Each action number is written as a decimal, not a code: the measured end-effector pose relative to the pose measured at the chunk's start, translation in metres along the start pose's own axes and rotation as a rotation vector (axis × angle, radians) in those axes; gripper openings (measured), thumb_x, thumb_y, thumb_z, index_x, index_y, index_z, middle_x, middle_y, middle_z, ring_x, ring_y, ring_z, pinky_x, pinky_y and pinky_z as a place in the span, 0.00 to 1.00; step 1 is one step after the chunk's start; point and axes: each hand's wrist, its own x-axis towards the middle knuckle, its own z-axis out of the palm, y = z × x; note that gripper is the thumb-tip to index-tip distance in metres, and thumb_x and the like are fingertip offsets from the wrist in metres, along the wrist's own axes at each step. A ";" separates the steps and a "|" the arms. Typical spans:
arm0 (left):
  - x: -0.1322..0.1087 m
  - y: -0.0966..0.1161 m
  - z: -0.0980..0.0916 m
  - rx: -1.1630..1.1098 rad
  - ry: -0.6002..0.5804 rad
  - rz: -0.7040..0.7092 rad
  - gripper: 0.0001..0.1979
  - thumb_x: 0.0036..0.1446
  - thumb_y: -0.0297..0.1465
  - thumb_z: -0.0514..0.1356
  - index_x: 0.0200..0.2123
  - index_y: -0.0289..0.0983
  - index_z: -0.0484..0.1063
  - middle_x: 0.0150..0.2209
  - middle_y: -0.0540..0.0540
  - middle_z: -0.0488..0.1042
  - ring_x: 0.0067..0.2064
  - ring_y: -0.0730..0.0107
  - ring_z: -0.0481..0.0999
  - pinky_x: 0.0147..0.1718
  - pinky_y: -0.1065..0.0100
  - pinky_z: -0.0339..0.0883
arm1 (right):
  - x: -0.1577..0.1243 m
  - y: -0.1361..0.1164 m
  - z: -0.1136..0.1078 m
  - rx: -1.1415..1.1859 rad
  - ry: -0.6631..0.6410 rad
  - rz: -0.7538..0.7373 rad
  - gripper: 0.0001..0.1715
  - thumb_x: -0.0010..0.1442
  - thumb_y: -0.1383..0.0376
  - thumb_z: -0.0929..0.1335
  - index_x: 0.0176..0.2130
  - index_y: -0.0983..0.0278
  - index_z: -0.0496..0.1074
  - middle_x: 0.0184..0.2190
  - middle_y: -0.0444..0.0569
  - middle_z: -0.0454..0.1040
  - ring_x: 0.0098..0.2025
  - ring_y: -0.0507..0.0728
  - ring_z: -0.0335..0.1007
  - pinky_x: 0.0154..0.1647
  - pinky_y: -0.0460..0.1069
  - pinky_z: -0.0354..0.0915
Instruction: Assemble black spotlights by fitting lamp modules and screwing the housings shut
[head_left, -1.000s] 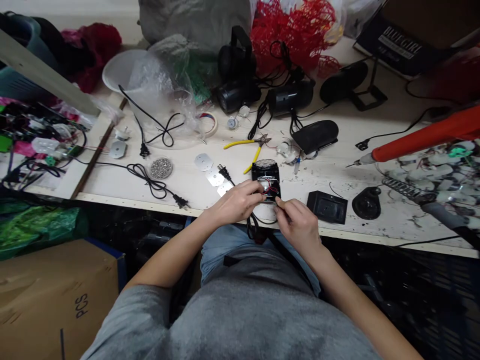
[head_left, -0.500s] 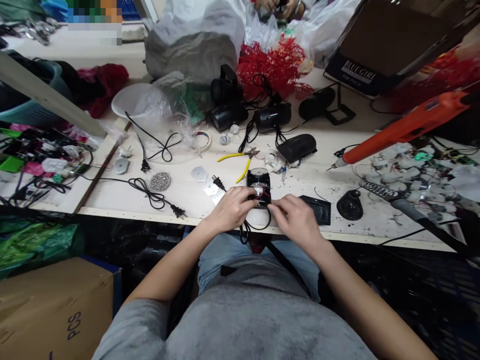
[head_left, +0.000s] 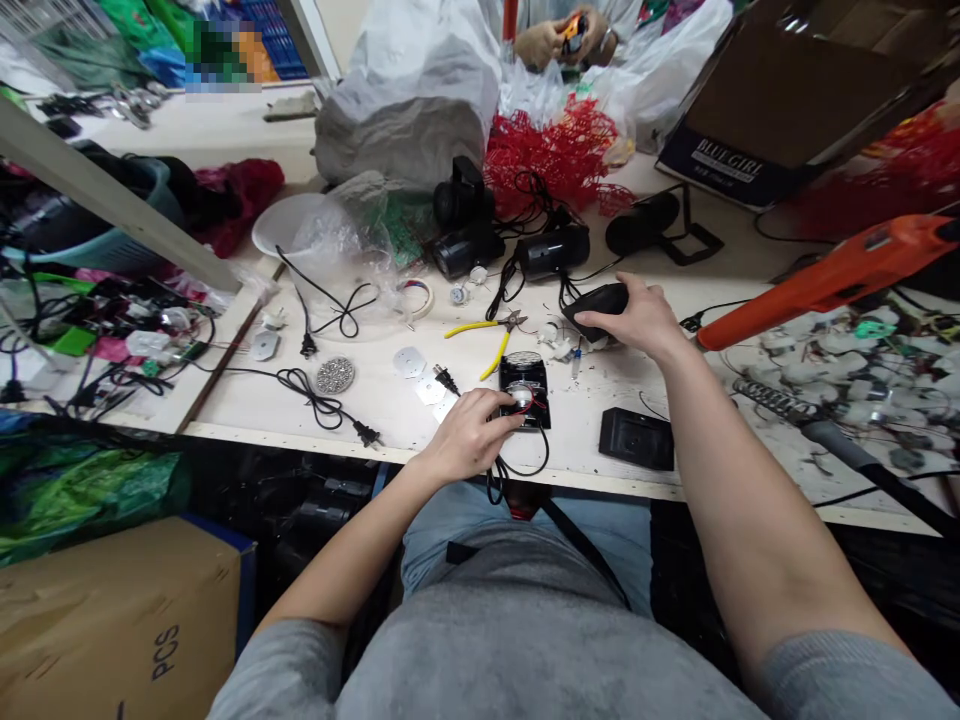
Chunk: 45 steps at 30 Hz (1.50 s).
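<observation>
In the head view, the left hand (head_left: 476, 432) pinches, nearly closed, the white part (head_left: 521, 394) inside the black case (head_left: 541, 417) on the bench (head_left: 397, 420); the right hand (head_left: 645, 315), half curled, grips the black cover (head_left: 601, 300). If the cord (head_left: 548, 452) catches, red wires (head_left: 535, 402) could tear.

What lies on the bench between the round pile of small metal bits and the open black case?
Flat silver plates and a black plug, with the left hand nearest the case; the head view shows this.
</observation>
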 end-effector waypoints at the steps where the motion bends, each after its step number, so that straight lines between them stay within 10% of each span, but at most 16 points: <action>1: -0.001 0.000 0.000 -0.011 0.002 -0.009 0.11 0.64 0.25 0.58 0.49 0.37 0.74 0.49 0.38 0.75 0.50 0.59 0.74 0.45 0.56 0.71 | -0.003 -0.003 -0.003 -0.002 0.005 0.000 0.62 0.40 0.46 0.80 0.65 0.71 0.65 0.55 0.71 0.68 0.57 0.71 0.70 0.57 0.63 0.64; 5: -0.003 0.001 0.000 -0.098 0.021 -0.076 0.16 0.64 0.28 0.59 0.55 0.38 0.70 0.51 0.37 0.74 0.52 0.57 0.74 0.49 0.53 0.71 | -0.030 -0.010 -0.017 0.018 0.059 -0.095 0.67 0.39 0.56 0.83 0.69 0.70 0.58 0.62 0.71 0.62 0.66 0.69 0.61 0.66 0.61 0.60; 14: 0.013 -0.020 -0.014 -0.244 -0.145 -0.343 0.70 0.40 0.45 0.78 0.74 0.45 0.34 0.70 0.29 0.54 0.68 0.35 0.58 0.63 0.37 0.57 | -0.119 0.000 -0.018 0.263 -0.228 -0.894 0.59 0.51 0.48 0.78 0.71 0.58 0.52 0.66 0.61 0.62 0.68 0.70 0.60 0.68 0.68 0.62; 23: 0.021 -0.032 -0.006 -0.353 -0.230 -0.378 0.75 0.38 0.44 0.79 0.75 0.45 0.27 0.69 0.28 0.57 0.64 0.35 0.64 0.60 0.40 0.61 | -0.104 0.004 0.016 0.229 -0.261 -0.885 0.58 0.50 0.50 0.78 0.70 0.59 0.53 0.66 0.62 0.60 0.69 0.70 0.58 0.68 0.69 0.60; 45: 0.029 -0.026 -0.010 -0.446 -0.256 -0.519 0.72 0.37 0.44 0.78 0.75 0.44 0.34 0.70 0.33 0.59 0.64 0.35 0.63 0.62 0.45 0.56 | -0.106 0.002 0.017 0.214 -0.413 -0.844 0.59 0.52 0.49 0.77 0.71 0.55 0.50 0.69 0.59 0.54 0.71 0.72 0.53 0.70 0.70 0.58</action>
